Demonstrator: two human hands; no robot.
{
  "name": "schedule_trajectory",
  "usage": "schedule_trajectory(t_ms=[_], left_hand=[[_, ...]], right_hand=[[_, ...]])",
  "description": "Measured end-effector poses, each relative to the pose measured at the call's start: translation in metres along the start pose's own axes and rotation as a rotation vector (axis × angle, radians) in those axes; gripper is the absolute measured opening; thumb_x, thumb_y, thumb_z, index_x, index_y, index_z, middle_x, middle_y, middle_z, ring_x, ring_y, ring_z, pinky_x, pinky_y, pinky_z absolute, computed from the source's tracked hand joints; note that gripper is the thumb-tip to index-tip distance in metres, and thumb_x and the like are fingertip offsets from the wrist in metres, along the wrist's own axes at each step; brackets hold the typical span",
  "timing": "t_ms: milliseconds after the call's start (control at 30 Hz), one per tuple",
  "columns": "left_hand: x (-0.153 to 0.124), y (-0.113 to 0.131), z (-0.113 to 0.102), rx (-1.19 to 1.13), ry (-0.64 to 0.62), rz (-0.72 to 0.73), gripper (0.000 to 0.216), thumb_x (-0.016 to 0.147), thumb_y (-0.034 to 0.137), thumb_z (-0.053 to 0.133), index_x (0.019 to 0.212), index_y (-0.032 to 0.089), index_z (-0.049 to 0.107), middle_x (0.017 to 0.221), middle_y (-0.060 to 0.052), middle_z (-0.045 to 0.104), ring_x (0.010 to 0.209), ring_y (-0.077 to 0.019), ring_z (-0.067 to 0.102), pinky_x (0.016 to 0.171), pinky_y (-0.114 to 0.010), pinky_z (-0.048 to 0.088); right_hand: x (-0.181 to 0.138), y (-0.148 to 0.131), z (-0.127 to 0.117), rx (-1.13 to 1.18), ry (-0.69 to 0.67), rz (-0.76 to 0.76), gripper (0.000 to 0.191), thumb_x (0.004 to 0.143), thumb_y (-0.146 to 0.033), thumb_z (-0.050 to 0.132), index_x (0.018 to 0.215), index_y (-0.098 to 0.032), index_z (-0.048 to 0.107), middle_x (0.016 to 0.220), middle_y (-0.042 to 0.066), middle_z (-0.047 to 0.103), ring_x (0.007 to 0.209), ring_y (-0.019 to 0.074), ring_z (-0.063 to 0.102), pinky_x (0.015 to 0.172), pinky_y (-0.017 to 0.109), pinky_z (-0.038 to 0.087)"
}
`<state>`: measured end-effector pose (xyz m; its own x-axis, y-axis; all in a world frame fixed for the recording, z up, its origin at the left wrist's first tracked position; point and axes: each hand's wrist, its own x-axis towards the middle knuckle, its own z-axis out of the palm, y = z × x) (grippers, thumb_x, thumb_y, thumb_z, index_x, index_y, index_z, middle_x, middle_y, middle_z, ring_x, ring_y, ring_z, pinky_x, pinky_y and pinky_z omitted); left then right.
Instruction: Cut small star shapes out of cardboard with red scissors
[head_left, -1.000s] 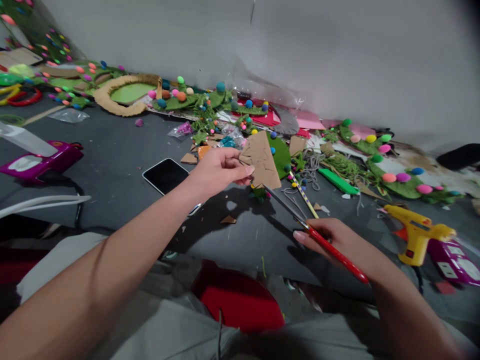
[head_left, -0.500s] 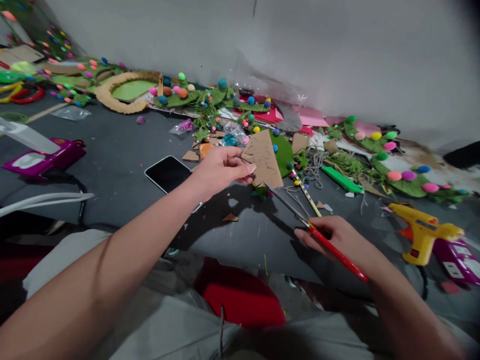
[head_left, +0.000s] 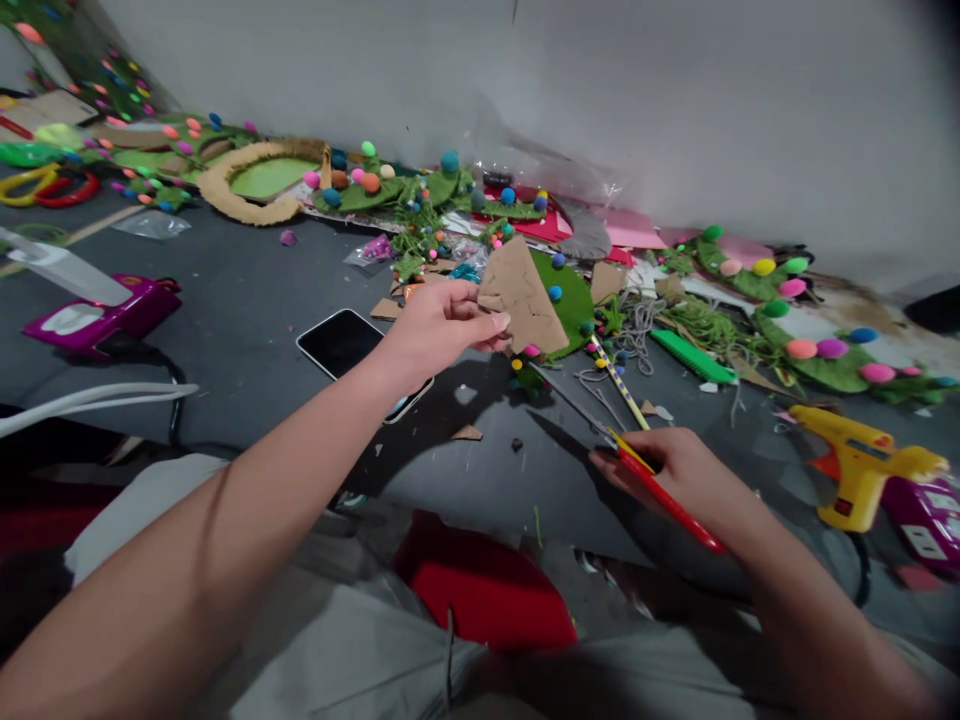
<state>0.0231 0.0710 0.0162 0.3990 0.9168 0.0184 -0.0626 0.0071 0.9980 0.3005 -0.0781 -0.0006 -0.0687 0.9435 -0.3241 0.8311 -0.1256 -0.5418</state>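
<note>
Between the thumb and fingers of my left hand point(head_left: 457, 325) is a piece of brown cardboard point(head_left: 525, 300) with dark lines drawn on it. My right hand point(head_left: 667, 470) is wrapped round the red and yellow handles of a pair of scissors point(head_left: 652, 490). Their blades point up and left, with the tips just below the cardboard, apart from it as far as I can see. A green felt disc point(head_left: 570, 300) lies behind the cardboard, partly covered by it. Left of my left hand, partly under my forearm, a phone point(head_left: 341, 345) rests on the table.
A yellow glue gun point(head_left: 862, 455) stands at the right by a purple power strip point(head_left: 926, 520). A green brush point(head_left: 694, 357) and a patterned pencil point(head_left: 619, 385) lie beyond my right hand. Felt pieces with coloured pompoms point(head_left: 832, 350) line the wall. Cardboard scraps point(head_left: 469, 433) dot the dark table.
The cardboard is tilted differently and a little higher, off the scissor tips. The scissor handles have spread slightly, and a small dark scrap now shows on the table below.
</note>
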Motion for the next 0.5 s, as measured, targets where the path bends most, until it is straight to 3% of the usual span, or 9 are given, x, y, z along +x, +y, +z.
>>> schedule_trajectory(t_ms=[100,267,500], left_hand=[[0.0,-0.002,0.001,-0.06,0.048,-0.029,0.017,0.085,0.017,0.081,0.1,0.012,0.075,0.088,-0.006,0.08,0.071,-0.0104,0.073,0.07,-0.023,0.059],[-0.007,0.0,0.007,-0.151,0.038,-0.113,0.024,0.081,0.021,0.086,0.099,0.012,0.074,0.091,-0.008,0.081,0.076,-0.0136,0.076,0.076,-0.028,0.061],[-0.012,0.003,0.014,-0.303,0.037,-0.153,0.036,0.078,0.021,0.091,0.108,0.014,0.073,0.097,-0.007,0.083,0.079,-0.0145,0.078,0.079,-0.027,0.062]], right_hand=[[-0.001,0.004,0.0,-0.019,0.039,0.025,0.049,0.084,-0.068,0.069,0.066,-0.022,0.064,0.062,0.0,0.056,0.059,0.0161,0.044,0.054,0.029,0.037],[-0.006,0.005,-0.007,0.027,0.086,0.031,0.06,0.087,-0.07,0.07,0.06,-0.024,0.043,0.06,-0.004,0.036,0.059,0.0144,0.036,0.053,0.028,0.031],[-0.011,-0.005,-0.008,0.095,0.05,0.027,0.056,0.091,-0.071,0.067,0.068,-0.024,0.046,0.065,-0.005,0.041,0.063,0.015,0.041,0.056,0.028,0.034]])
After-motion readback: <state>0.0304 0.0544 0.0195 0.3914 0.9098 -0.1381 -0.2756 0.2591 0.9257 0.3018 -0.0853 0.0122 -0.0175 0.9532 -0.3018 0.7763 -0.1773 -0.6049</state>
